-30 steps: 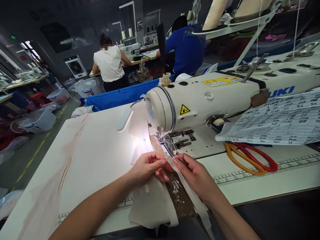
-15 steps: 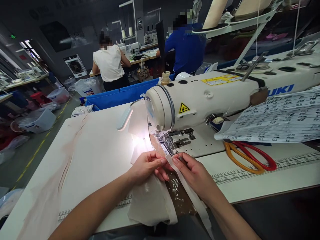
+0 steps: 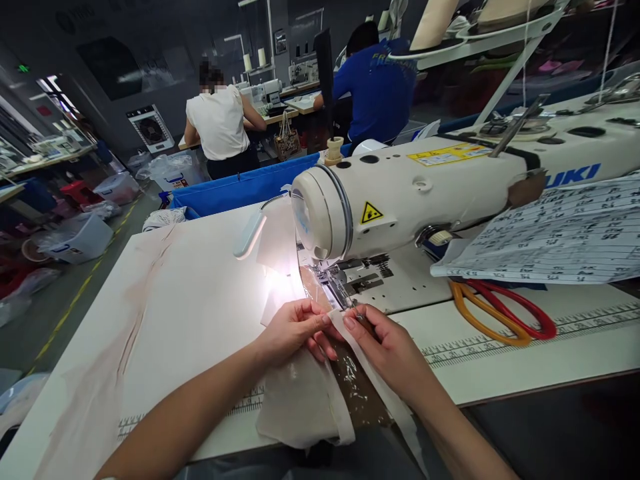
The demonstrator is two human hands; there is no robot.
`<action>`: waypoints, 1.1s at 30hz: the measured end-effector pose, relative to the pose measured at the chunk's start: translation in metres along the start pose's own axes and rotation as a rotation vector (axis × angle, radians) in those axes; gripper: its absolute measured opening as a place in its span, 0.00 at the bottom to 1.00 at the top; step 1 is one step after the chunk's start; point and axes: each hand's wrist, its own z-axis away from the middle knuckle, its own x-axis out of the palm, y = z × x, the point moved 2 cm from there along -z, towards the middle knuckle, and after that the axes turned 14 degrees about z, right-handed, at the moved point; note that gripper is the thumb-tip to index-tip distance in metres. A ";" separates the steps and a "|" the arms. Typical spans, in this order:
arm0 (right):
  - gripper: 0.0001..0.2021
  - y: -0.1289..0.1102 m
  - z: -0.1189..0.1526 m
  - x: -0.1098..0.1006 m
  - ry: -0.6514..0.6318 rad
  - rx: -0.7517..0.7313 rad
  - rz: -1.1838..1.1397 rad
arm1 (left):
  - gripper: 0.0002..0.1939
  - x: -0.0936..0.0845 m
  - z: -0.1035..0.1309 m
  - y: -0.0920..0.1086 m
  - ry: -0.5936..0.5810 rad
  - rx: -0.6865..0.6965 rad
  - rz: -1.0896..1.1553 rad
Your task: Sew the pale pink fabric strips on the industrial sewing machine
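Observation:
My left hand (image 3: 295, 331) and my right hand (image 3: 387, 347) pinch a cream fabric piece (image 3: 300, 400) with a narrow white strip (image 3: 380, 393) along its edge, right in front of the presser foot (image 3: 336, 288) of a white sewing machine (image 3: 415, 193). A clear plastic part over a brown patch (image 3: 356, 393) lies between my wrists. The fingertips of both hands nearly meet at the fabric's edge, just short of the needle. A small lamp (image 3: 250, 233) lights the spot.
Red and orange scissors (image 3: 500, 310) lie on the table (image 3: 190, 300) to the right, under a printed sheet (image 3: 555, 233). A blue bin (image 3: 240, 190) stands behind the table. Two people sit at machines farther back. Bags and boxes crowd the floor at the left.
My hands stay at the presser foot with small finger shifts on the fabric's edge. The view has tilted slightly.

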 end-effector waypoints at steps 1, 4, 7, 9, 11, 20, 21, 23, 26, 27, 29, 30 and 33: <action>0.13 -0.001 0.003 0.000 0.033 -0.018 0.041 | 0.27 0.000 0.000 0.000 -0.005 0.001 -0.011; 0.10 -0.009 0.018 -0.002 0.151 -0.117 0.245 | 0.27 0.004 0.003 0.001 -0.033 0.013 -0.053; 0.08 -0.016 0.032 -0.006 0.220 -0.208 0.402 | 0.26 0.012 0.010 0.001 -0.095 0.035 -0.094; 0.07 -0.019 0.040 -0.011 0.307 -0.212 0.457 | 0.26 0.017 0.014 0.000 -0.113 0.062 -0.134; 0.08 -0.021 0.048 -0.015 0.369 -0.204 0.504 | 0.27 0.023 0.019 -0.003 -0.103 0.078 -0.167; 0.05 -0.026 0.078 -0.024 0.252 -0.317 0.361 | 0.15 0.044 0.042 -0.019 -0.130 0.107 -0.338; 0.05 -0.026 0.081 -0.025 0.253 -0.322 0.343 | 0.13 0.046 0.044 -0.021 -0.141 0.116 -0.370; 0.05 -0.025 0.087 -0.025 0.284 -0.328 0.364 | 0.09 0.047 0.047 -0.026 -0.169 0.134 -0.396; 0.04 -0.019 0.094 -0.023 0.325 -0.331 0.450 | 0.04 0.046 0.045 -0.033 -0.175 0.134 -0.369; 0.04 -0.016 0.094 -0.021 0.311 -0.318 0.471 | 0.03 0.045 0.044 -0.035 -0.165 0.119 -0.356; 0.04 -0.009 0.090 -0.020 0.274 -0.282 0.507 | 0.03 0.043 0.039 -0.035 -0.148 0.089 -0.374; 0.04 -0.006 0.085 -0.021 0.274 -0.259 0.538 | 0.04 0.042 0.036 -0.033 -0.140 0.094 -0.428; 0.05 0.002 0.063 -0.024 0.305 -0.156 0.707 | 0.07 0.035 0.029 -0.018 -0.086 0.216 -0.732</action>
